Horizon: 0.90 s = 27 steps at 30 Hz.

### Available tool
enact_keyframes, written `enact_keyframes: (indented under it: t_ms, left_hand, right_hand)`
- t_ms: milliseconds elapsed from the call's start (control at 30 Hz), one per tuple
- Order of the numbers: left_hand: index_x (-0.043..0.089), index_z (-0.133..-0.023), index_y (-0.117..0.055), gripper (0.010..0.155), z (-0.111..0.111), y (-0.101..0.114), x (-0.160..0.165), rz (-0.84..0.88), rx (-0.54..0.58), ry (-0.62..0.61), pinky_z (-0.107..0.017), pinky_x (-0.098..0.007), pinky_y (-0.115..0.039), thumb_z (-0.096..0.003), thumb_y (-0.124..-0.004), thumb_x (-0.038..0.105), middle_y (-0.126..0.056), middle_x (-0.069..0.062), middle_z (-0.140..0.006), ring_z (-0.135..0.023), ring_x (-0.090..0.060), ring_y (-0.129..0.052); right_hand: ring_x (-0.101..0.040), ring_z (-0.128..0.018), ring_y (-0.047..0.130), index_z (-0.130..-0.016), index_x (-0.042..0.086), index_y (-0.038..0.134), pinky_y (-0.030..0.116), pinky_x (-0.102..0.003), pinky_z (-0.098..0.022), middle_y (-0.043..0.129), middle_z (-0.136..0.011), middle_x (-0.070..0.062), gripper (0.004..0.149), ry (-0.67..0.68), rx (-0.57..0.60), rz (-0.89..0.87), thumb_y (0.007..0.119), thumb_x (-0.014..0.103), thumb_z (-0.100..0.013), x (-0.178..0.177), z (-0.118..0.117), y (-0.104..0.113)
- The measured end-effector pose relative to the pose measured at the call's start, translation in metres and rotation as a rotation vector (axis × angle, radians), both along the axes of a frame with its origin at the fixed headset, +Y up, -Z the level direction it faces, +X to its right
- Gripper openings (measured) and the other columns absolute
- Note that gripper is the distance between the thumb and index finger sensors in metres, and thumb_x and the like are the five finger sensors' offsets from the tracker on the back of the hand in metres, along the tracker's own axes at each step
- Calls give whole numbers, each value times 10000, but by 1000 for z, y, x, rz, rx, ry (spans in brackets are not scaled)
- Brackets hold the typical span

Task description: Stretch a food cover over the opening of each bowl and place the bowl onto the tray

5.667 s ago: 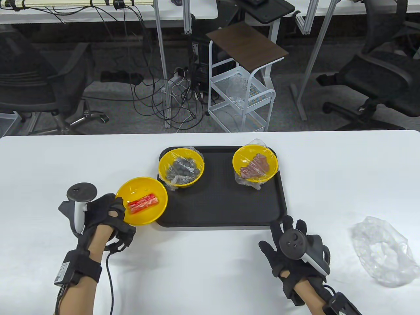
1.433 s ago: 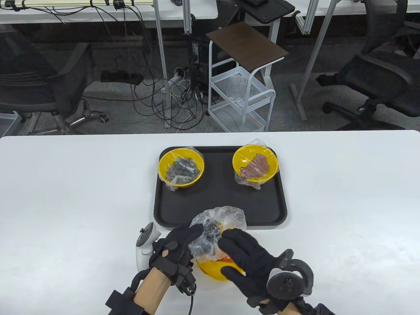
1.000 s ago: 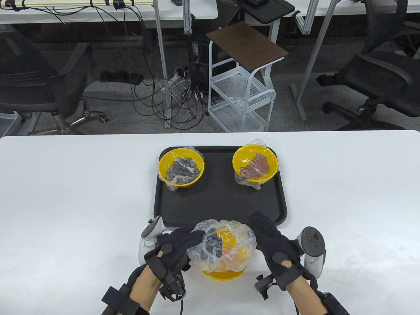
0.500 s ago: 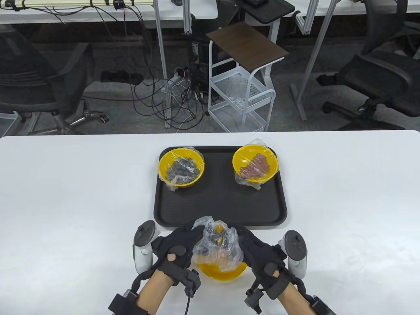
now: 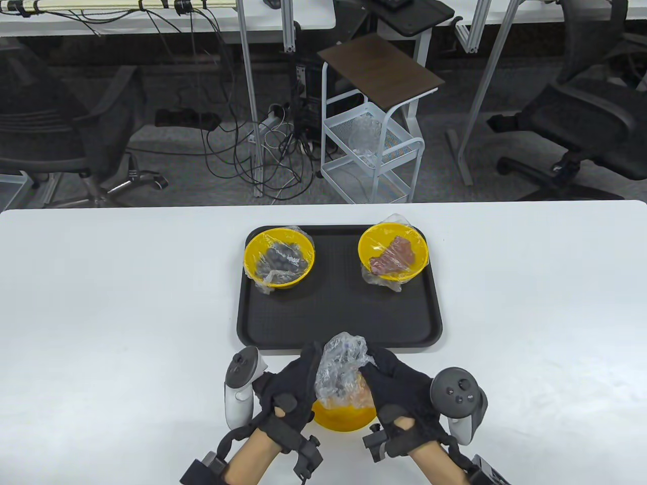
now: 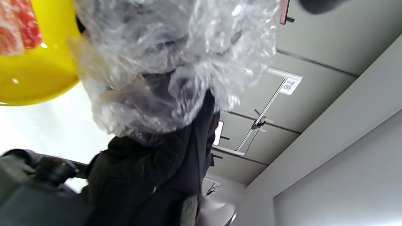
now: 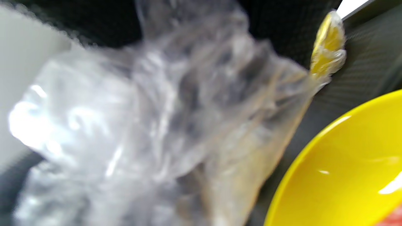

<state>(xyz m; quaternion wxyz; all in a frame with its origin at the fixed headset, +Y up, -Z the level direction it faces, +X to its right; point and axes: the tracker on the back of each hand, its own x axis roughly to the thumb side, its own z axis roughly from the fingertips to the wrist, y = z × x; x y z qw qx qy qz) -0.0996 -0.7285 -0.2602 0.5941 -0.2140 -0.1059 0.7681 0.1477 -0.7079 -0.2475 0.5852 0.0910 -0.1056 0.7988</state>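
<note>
A yellow bowl (image 5: 339, 418) with a red-and-white food stick (image 6: 17, 26) stands on the white table just in front of the black tray (image 5: 337, 313). Above it both hands hold a crumpled clear food cover (image 5: 339, 371). My left hand (image 5: 295, 384) grips its left side and my right hand (image 5: 391, 379) its right side, close together. The cover (image 6: 163, 62) fills the left wrist view beside the bowl (image 6: 34, 66). In the right wrist view the cover (image 7: 150, 125) is blurred next to the bowl's rim (image 7: 339, 163).
Two covered yellow bowls stand at the back of the tray, one with dark round pieces (image 5: 279, 257) on the left, one with brownish-red slices (image 5: 393, 252) on the right. Beyond the table's far edge are a white wire cart (image 5: 374, 151) and office chairs.
The hands fetched the bowl and a cover to the table's front. Over the last second the cover, spread wide over the bowl, has been bunched together between the hands, which moved closer.
</note>
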Motion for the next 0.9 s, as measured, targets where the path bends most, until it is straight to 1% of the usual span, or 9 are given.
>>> enact_keyframes:
  t_ms: [100,167,267,367,433,567,633,767,900]
  left_hand:
    - [289,-1102,-667,637,-1,2,0,-153,42,8,-729,-558,-684,-535,-668,580,-540,-121,-1194,-1009,-424,-709]
    - [303,-1125,-573,655,-1,2,4,-191,54,9,-746,-564,-658,-529,-711,539,-492,-130,-1208,-1042,-427,-663]
    - [243,-1146,-387,763,-1,1,9,-136,35,-57,-784,-581,-605,-525,-710,545,-446,-129,-1237,-1121,-421,-578]
    - [214,-1147,-362,829,-4,-5,11,-54,-29,-146,-793,-586,-595,-512,-757,571,-500,-133,-1234,-1137,-420,-590]
    - [211,-1138,-490,810,-6,-11,10,-5,-67,-173,-777,-578,-638,-496,-805,591,-583,-131,-1212,-1114,-414,-665]
    - [210,-1047,-729,669,-10,-14,5,22,-77,-158,-703,-552,-768,-477,-902,515,-830,-115,-1089,-974,-390,-898]
    - [219,-1004,-808,631,-9,-10,2,-56,-55,-63,-651,-534,-834,-448,-940,487,-922,-106,-1025,-908,-373,-979]
    - [241,-951,-890,577,-4,-6,-2,-131,-28,47,-573,-505,-904,-424,-983,457,-1017,-78,-938,-826,-340,-1062]
    - [267,-840,-991,432,0,-6,-11,-154,-33,193,-507,-481,-943,-431,-980,408,-1078,-43,-864,-761,-326,-1110]
  right_hand:
    - [-330,-670,1059,-892,200,909,963,-376,-367,997,-856,-85,464,62,18,-34,883,356,-455,-7,2,3]
    - [-325,-678,1063,-898,197,902,967,-377,-378,994,-860,-88,467,115,16,-43,878,358,-461,-15,4,3]
    - [-321,-700,1058,-927,163,863,968,-380,-388,977,-873,-105,503,183,-21,-93,865,352,-461,-22,4,-2]
    - [-320,-716,1049,-934,166,854,967,-384,-394,971,-879,-102,521,300,-81,-223,866,356,-449,-21,-4,-11]
    - [-326,-735,1029,-942,166,845,959,-390,-406,959,-890,-104,522,382,-130,-312,855,353,-455,-21,-8,-18]
    - [-313,-719,1049,-948,158,837,959,-392,-402,977,-878,-112,522,425,-160,-385,844,352,-463,-19,-12,-23]
    - [-310,-679,1082,-931,146,856,969,-387,-379,1012,-843,-115,511,360,-134,-333,846,348,-461,-15,-10,-19]
    - [-274,-580,1144,-899,122,887,988,-370,-325,1071,-775,-111,503,247,-77,-214,854,356,-455,-11,-5,-12]
    - [-271,-526,1161,-875,114,907,992,-368,-297,1104,-718,-91,493,148,-50,-140,863,358,-449,-4,1,-8]
